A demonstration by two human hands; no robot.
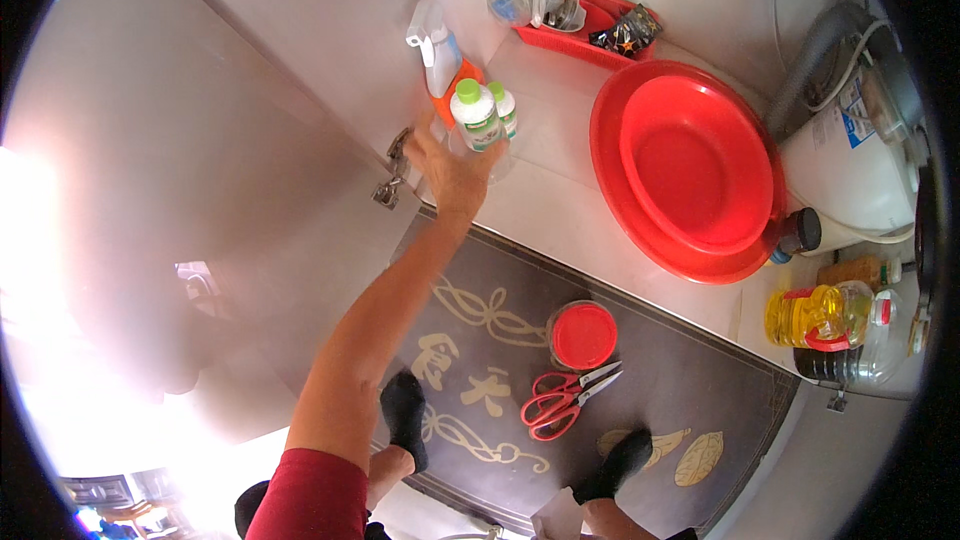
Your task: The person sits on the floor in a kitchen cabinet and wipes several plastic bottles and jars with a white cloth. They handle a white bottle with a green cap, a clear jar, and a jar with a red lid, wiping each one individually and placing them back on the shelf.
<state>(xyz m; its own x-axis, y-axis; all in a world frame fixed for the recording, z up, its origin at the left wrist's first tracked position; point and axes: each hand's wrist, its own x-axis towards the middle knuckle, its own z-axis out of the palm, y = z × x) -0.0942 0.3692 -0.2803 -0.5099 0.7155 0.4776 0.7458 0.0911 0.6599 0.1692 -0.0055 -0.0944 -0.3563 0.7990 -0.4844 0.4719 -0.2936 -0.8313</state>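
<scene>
My left hand (450, 169) reaches over the left end of the pale counter, its fingers spread. Between and just beyond those fingers stands a white bottle with a green cap (476, 114). A clear, see-through container shows partly under the thumb side; the hand hides most of it, and a firm hold does not show. Close behind are a smaller white bottle with a green cap (503, 110) and a spray bottle (440, 55) with a white trigger head and an orange lower part. My right hand is out of sight.
Two stacked red basins (612, 175) and a red tray (565, 43) occupy the counter. Yellow oil bottles (815, 317) stand at the right. On the dark mat (700, 370) are a red-lidded jar (584, 335), red-handled scissors (553, 406) and my feet. A metal latch (392, 175) sits left of the counter.
</scene>
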